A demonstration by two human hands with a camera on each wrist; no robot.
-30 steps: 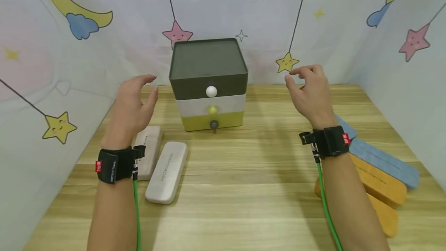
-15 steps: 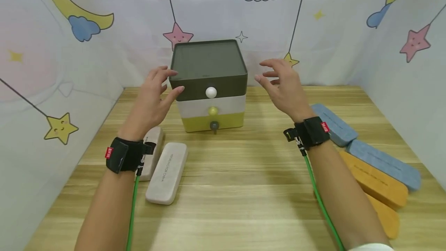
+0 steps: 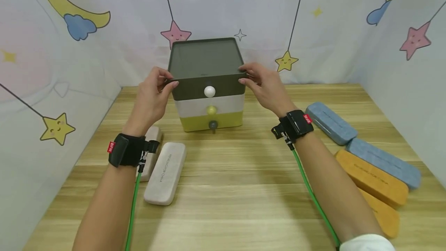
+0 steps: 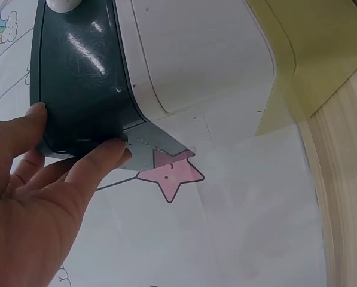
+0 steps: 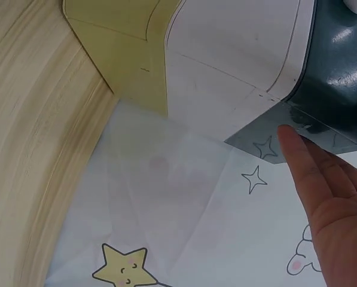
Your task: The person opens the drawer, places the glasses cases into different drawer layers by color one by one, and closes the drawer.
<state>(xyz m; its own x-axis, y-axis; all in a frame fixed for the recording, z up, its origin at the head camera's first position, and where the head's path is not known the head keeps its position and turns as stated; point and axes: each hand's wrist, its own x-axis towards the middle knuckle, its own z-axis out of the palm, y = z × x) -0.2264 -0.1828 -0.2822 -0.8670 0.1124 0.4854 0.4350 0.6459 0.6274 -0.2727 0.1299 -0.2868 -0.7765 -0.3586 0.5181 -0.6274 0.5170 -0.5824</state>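
Note:
A small three-tier drawer box (image 3: pixel 210 105) stands at the back of the wooden table, dark green on top, white in the middle, yellow at the bottom. Each tier has a round knob on its front. My left hand (image 3: pixel 149 100) pinches the left front corner of the dark green top drawer (image 3: pixel 189 88), thumb on its front face and fingers at its side. At the right front corner my right hand (image 3: pixel 267 88) grips it the same way. In the left wrist view the left fingertips (image 4: pixel 109 154) press against the drawer's side. All three drawers look pushed in.
Two white oblong cases (image 3: pixel 165 173) lie at the left, one partly under my left wrist. On the right are two blue cases (image 3: pixel 383 162) and two orange cases (image 3: pixel 373 177), partly behind my right forearm. A patterned cloth backdrop (image 3: pixel 216 14) encloses the table.
Both hands have moved inward from either side of the drawer box and taken hold of the top drawer's front corners. The box and the cases have stayed in place.

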